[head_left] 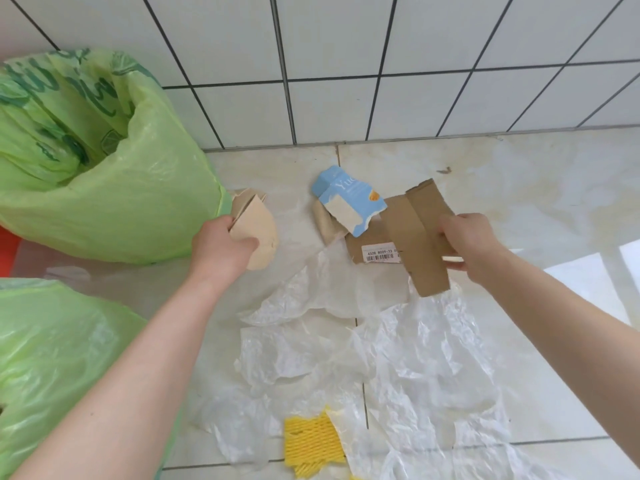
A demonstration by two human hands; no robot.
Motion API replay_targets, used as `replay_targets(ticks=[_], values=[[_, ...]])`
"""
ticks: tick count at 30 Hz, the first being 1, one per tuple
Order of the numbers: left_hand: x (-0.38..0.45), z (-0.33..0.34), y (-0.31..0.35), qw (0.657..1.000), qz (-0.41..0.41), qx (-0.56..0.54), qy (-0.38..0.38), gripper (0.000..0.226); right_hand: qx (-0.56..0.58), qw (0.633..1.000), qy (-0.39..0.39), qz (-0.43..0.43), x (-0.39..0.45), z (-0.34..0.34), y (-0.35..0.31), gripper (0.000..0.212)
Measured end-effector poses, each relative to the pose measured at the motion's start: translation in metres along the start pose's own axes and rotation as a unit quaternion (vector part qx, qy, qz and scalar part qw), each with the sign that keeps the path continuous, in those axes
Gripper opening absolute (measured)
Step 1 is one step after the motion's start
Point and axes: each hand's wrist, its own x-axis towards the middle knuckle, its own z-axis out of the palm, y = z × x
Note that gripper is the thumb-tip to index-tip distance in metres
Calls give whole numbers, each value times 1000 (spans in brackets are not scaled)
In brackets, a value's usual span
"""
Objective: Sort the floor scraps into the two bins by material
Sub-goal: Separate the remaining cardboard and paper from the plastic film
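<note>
**Both hands holding cardboard scraps above the floor**

The left hand [221, 247] is gripping a pale beige cardboard piece [254, 230], fingers curled round its lower edge, just beside the far green bin bag [131, 188]. The bag's mouth is gaping open toward the tiled wall [346, 46]. A second green bin bag [59, 355] is sitting nearer the camera at the left edge, under the left forearm.

The right hand [467, 244] is pinching a brown cardboard strip [424, 240], holding it tilted over the floor [519, 174]. Behind the strip, a flat brown cardboard sheet with a barcode label [379, 254] is lying on the tiles. A torn light blue carton piece [349, 202] is resting on that sheet's far left corner, overlapping another small beige scrap [323, 223].

Crumpled clear plastic film [398, 358] is spreading across the middle and near floor, reaching under the brown strip. A yellow foam net [311, 441] is lying at the bottom, touching the film.

Something orange [7, 244] is peeking out between the two bags; cannot tell what.
</note>
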Motion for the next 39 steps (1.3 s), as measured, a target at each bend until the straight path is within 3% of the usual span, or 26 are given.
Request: replay_targets(ticks=[4,9,11,17,21,24,27,30,39], values=[[6,2,12,997,0,-73,-18,20,-9,996,71,-52,1,-17,-15,18],[29,8,15,990,40,-91,-98,11,-2,991,49,-122,3,0,-38,3],[42,11,11,992,38,-77,-97,9,-26,987,35,-153,4,15,-46,11],[77,22,8,998,29,-11,-49,15,-223,948,-37,-224,22,62,-59,18],[95,29,-1,985,53,161,-33,33,-359,915,-34,-183,34,85,-57,29],[101,30,-6,980,48,183,-55,36,-437,881,-67,-168,34,95,-55,53],[105,30,-7,976,71,186,-89,30,-439,874,-67,-197,37,103,-55,59],[104,33,-10,968,88,207,-114,42,-431,874,-55,-218,39,110,-53,52],[86,45,-12,965,118,224,-64,45,-453,852,-20,-262,35,112,-48,42]])
